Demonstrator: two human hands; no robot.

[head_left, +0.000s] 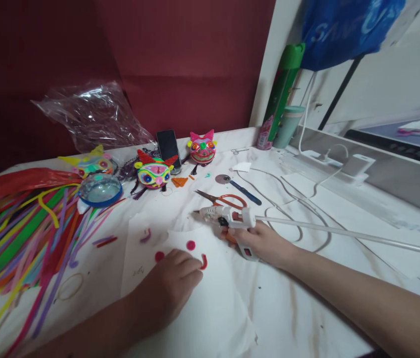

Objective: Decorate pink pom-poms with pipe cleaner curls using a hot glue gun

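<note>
My left hand [177, 283] is over a sheet of white paper [206, 308], its fingers closed in a pinch. At its fingertips is a small red curved piece of pipe cleaner [204, 261]. Two round dark-pink pieces, one of them a disc [191, 245], lie on the paper beside that hand. My right hand [264, 242] is wrapped around the handle of a white hot glue gun [228, 217], whose nozzle points left. A long glue stick [344, 233] extends from its back. Behind the gun lie orange-handled scissors [228, 200].
Colourful pipe cleaners [19, 233] spread across the left side, near a blue-rimmed round container [101, 191]. Decorated lion-head figures, one with red ears [153, 175], stand at the back by a phone [168, 149]. A blue-handled tool [245, 192] and cables [321, 214] lie right. A green spray can [282, 94] stands behind.
</note>
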